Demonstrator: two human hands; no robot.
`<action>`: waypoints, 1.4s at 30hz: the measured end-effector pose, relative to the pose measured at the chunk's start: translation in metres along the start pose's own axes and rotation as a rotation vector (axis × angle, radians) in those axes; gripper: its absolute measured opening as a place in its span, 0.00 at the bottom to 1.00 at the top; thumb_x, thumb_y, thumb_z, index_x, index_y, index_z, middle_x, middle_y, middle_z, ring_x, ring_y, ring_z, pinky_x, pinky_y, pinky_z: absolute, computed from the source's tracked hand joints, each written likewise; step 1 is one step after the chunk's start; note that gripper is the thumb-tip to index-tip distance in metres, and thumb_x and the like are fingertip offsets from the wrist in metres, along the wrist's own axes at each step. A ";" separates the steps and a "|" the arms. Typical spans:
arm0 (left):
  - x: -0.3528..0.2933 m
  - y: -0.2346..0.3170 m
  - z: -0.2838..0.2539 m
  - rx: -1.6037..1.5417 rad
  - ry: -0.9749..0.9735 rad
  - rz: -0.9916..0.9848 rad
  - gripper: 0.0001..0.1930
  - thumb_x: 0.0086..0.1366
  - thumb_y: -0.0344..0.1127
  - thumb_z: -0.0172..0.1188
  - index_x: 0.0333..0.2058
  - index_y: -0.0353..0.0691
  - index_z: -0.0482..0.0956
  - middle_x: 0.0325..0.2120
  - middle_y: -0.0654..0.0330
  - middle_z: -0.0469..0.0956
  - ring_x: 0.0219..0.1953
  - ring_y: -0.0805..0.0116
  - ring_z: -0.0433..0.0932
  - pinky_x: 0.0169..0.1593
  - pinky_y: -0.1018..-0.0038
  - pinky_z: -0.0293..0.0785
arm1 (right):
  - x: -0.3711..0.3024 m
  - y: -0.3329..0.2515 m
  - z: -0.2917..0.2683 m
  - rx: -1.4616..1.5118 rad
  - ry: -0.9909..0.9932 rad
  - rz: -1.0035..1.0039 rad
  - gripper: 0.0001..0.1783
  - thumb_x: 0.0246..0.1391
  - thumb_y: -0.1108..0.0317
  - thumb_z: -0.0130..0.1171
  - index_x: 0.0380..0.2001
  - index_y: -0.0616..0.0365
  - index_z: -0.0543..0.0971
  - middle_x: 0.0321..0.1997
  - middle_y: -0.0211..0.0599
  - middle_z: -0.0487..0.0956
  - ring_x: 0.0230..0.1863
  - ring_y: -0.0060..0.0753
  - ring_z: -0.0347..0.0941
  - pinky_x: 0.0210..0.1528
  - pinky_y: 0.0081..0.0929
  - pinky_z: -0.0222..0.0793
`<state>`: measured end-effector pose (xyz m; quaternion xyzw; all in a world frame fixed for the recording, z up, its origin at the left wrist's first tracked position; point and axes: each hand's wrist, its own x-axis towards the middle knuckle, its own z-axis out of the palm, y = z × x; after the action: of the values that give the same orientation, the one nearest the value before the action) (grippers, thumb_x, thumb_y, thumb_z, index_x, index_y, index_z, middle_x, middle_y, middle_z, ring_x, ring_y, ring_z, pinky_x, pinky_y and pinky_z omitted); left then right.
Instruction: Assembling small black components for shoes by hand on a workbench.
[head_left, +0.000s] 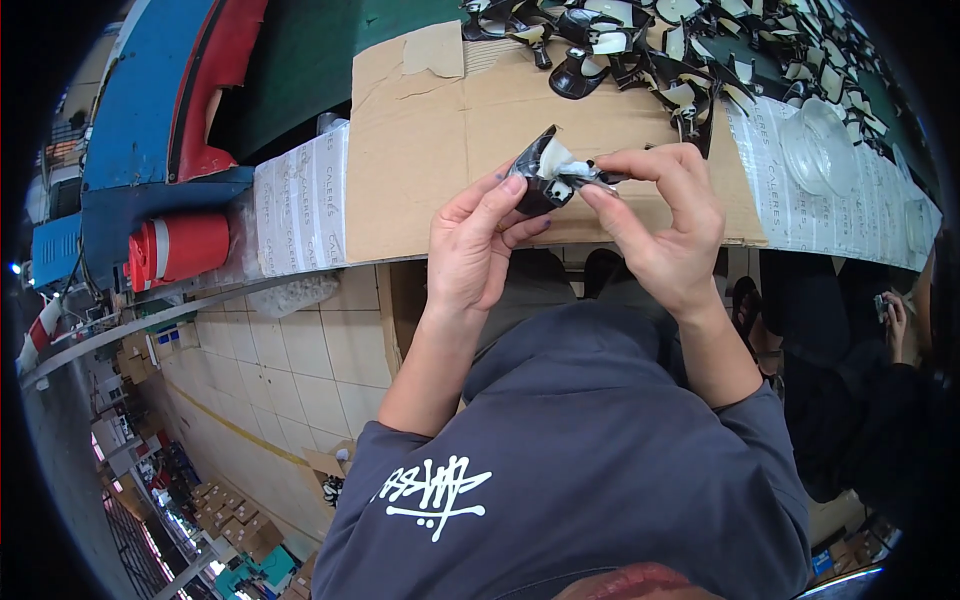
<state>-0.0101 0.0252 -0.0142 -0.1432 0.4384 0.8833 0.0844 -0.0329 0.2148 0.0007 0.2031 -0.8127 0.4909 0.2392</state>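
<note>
One small glossy black piece (537, 175) with a pale lining was up in the air between both hands, above the near half of the cardboard sheet (415, 190). The left hand (475, 235), at the piece's 8 o'clock, gripped its dark shell, thumb on the near face, fingers wrapped behind, no gap. At about 3 to 4 o'clock the right hand (678, 215) made a narrow fingertip pinch, thumb and forefinger nearly together, on the end of a small white-and-dark strip (576, 171) jutting from the piece; whether the strip was loose or attached, couldn't tell. The step looked like working that strip at the lined side. Doing it well probably meant keeping the left grip firm but light, so the shiny face wasn't creased, pinching close to the base of the strip, and easing it along its own line rather than twisting. Orientation: peaked tip toward 12 o'clock, blunt end near 6 to 7, so the shell's long axis ran roughly 12:30 to 6:30, a bit tilted; pale inside faced about 2 o'clock, strip pointed to 3. Further out: heap of similar black pieces (640, 70) at 1 o'clock, clear bowl (822, 150) near 3, a co-worker's hand (896, 322) at 4, red cylinder (190, 252) just below 9.
</note>
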 end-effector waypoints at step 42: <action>-0.045 0.062 -0.037 0.754 0.019 0.132 0.14 0.58 0.29 0.61 0.43 0.28 0.81 0.33 0.56 0.83 0.33 0.73 0.79 0.39 0.80 0.73 | 0.008 0.037 -0.036 -0.009 0.214 0.158 0.12 0.47 0.74 0.69 0.37 0.60 0.81 0.30 0.28 0.77 0.34 0.19 0.70 0.37 0.15 0.67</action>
<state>0.0216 -0.0429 0.0260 -0.0818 0.7417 0.6620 0.0702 -0.0535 0.2630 -0.0060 0.0837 -0.7982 0.5236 0.2858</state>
